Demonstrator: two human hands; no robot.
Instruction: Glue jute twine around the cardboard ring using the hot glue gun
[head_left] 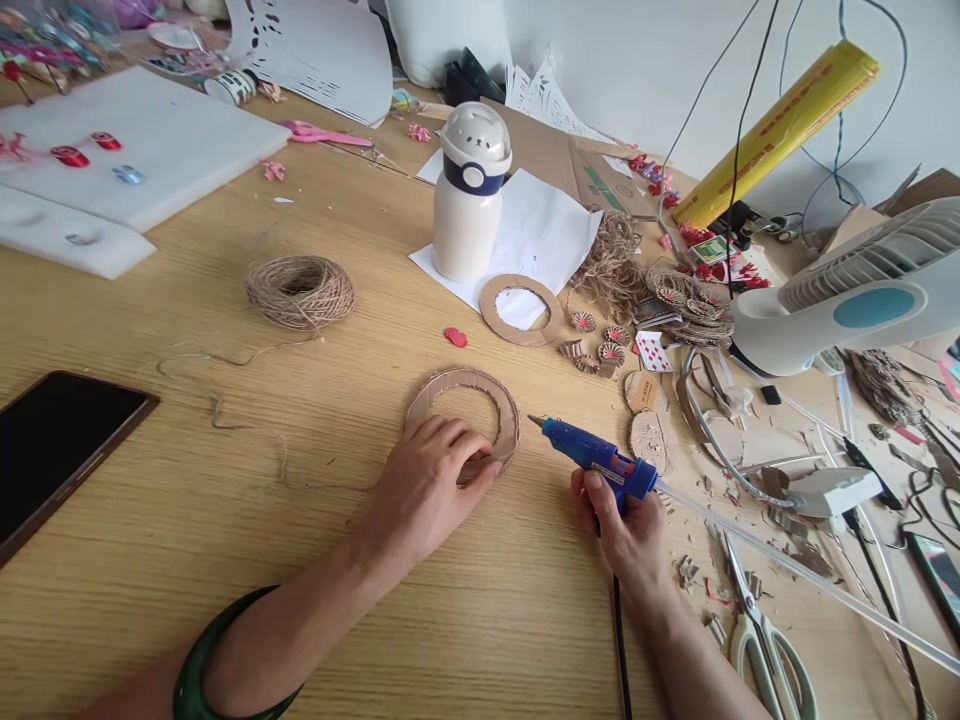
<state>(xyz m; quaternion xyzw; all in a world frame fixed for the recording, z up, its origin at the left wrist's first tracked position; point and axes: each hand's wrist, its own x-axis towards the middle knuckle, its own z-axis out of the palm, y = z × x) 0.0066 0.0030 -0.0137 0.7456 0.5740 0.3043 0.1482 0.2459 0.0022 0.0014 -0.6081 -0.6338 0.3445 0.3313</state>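
Note:
A cardboard ring (508, 415) lies flat on the wooden table in front of me. My left hand (435, 470) grips its near edge, fingers curled over the rim and thumb to the right; the part beneath the fingers is hidden. In my right hand (619, 510) is a blue hot glue gun (600, 455), its nozzle pointing left, a little to the right of the ring. A clear glue stick (780, 560) trails from its back. Twine (281, 450) runs from a twine coil (300, 290) toward my left hand. Small red discs (455, 337) lie beyond the ring.
Behind the ring stand a white bottle (469, 210) and a second cardboard ring (491, 305). A phone (64, 450) lies at left, scissors (765, 640) at lower right. Cardboard scraps, cables and a white fan (840, 300) crowd the right side. White foam boards (187, 130) lie at the back left.

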